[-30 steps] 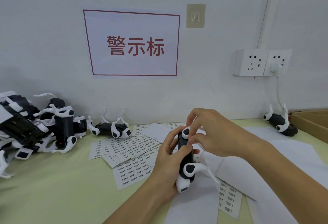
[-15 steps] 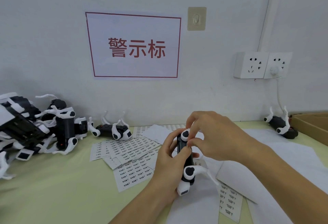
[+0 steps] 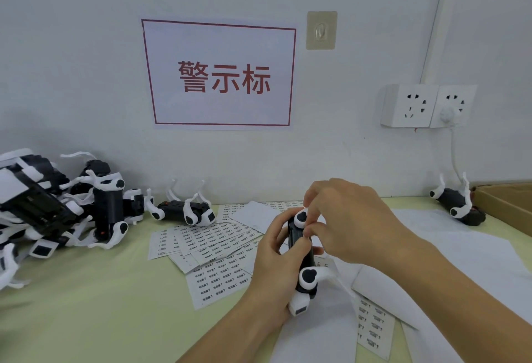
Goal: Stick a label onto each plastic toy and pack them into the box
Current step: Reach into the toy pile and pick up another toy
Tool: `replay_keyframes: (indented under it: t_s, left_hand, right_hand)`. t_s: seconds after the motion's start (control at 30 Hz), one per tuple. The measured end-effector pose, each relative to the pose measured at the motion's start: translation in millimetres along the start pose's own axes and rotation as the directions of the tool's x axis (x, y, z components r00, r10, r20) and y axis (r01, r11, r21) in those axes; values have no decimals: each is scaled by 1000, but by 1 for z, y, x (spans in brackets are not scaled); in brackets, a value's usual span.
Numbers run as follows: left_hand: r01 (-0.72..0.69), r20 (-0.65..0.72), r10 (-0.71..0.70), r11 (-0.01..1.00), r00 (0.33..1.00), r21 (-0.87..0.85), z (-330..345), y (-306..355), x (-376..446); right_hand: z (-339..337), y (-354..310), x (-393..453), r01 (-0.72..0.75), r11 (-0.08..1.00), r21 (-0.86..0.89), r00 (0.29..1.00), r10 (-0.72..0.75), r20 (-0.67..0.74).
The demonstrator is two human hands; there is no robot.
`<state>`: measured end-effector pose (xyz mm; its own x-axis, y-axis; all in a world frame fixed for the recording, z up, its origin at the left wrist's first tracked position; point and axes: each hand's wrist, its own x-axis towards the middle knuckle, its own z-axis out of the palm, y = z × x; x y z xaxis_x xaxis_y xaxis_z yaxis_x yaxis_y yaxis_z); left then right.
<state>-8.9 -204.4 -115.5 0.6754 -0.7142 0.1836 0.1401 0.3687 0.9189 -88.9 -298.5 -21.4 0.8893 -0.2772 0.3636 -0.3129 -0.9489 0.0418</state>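
Glossy plastic toy (image 3: pixel 302 250), matt paper label sheets (image 3: pixel 213 240), cardboard box (image 3: pixel 506 204).

My right hand (image 3: pixel 349 223) has dipped a touch, its thumb and forefinger now pinching lower against the black back of the toy (image 3: pixel 302 259). My left hand (image 3: pixel 276 262) has tilted the toy slightly, bringing it nearer me over the table.

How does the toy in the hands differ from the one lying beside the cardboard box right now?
The held toy is off the table, gripped by the left hand while the right hand pinches at its black body; the toy by the box lies untouched on the table. The held toy points its length toward the camera; the toy by the box lies on its back, white legs up. Both are black-and-white plastic.
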Motion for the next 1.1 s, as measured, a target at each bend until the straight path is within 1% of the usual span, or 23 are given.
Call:
replay_keyframes:
  t_s: [0.13,0.3,0.37,0.47,0.53,0.6,0.73,0.83,0.97,1.03,1.1]
  left_hand:
    - [9,1,-9,1000,1000,-12,0,0,-1]
    - [23,-5,-23,1000,1000,-3,0,0,0]
    - [43,-14,-43,999,999,-7,0,1,0]
    - [67,-20,-68,997,997,-49,-1,2,0]
    - [84,-24,-86,992,996,-94,-1,4,0]
    - [101,-28,-106,986,994,-134,-1,5,0]
    - [135,-44,-143,979,989,-150,0,6,1]
    - [154,-58,-167,971,984,-184,-1,7,2]
    - [175,-40,-189,956,981,-235,0,10,2]
    - [178,-30,-191,951,981,-253,0,11,2]
    - [188,-15,-200,941,980,-282,0,12,1]
  right_hand:
    - [-1,-4,0,-29,998,-62,1000,29,4]
    - [-4,-5,-1,-37,985,-168,998,30,-48]
    - [-6,2,-1,-50,992,-114,998,46,-40]
    - [-15,14,-2,-97,986,137,994,88,71]
    - [-18,21,-1,-104,962,252,988,70,140]
    - [-20,26,0,-101,945,311,985,50,168]
    - [-22,34,1,-82,935,344,989,33,146]
    - [-24,34,0,-41,935,353,985,-23,174]
    - [-30,31,-2,-24,918,396,954,-98,285]
    - [-34,27,-5,-23,916,400,918,-139,370]
    - [-36,21,-7,-14,934,358,869,-166,467]
